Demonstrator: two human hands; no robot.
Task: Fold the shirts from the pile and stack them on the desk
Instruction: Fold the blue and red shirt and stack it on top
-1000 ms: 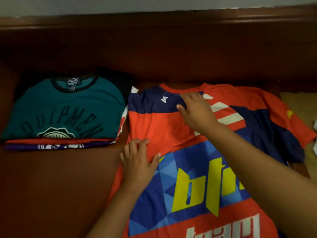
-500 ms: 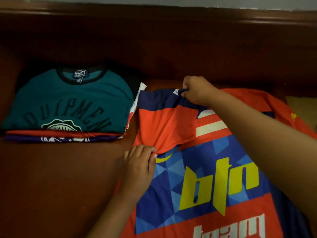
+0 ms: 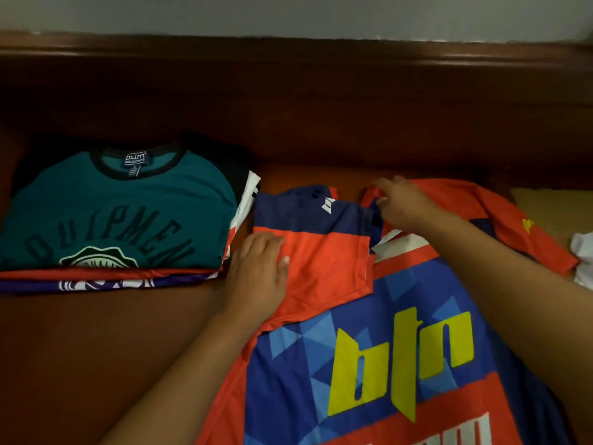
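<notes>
Head view, jersey as landmark:
Jersey: orange and blue jersey point(image 3: 369, 364) with yellow "btn" lettering lies spread on the brown desk point(image 3: 96, 348), its left sleeve folded in over the chest.
Left hand: left hand point(image 3: 256, 277) lies flat, fingers together, pressing the folded sleeve at the jersey's left edge.
Right hand: right hand point(image 3: 401, 203) pinches the fabric at the jersey's collar, fingers curled on the orange cloth.
Stack: folded stack point(image 3: 112, 274) sits just left of the jersey, a teal shirt point(image 3: 128, 220) on top, orange and purple layers under it.
White cloth: white cloth point(image 3: 582, 252) shows beyond the jersey's right sleeve, at the frame edge.
</notes>
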